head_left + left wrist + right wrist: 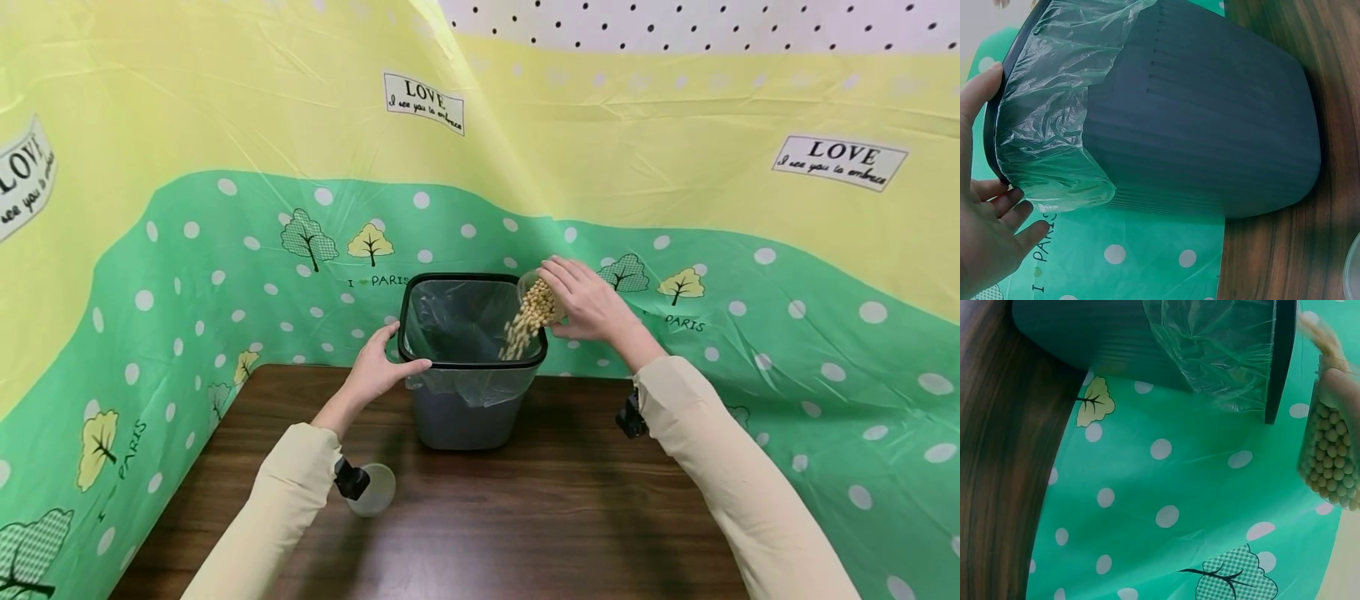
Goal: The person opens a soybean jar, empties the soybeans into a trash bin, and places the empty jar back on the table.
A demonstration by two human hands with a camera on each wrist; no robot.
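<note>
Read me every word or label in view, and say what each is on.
"LOVE I see you to embrace": white panels on the backdrop's yellow part, leftmost cut off.
"I PARIS", small mark between: backdrop's green part, repeated, one partly hidden.
No text shows on the bin, bean cup or other cup.

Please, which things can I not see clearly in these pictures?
Head view: the bottom inside the bin, hidden by its front wall.
Head view: part of the clear cup, behind the black wrist device.
Right wrist view: single falling beans, blurred.
Right wrist view: the rest of the bean jar and right grip, cut off by the right edge.
</note>
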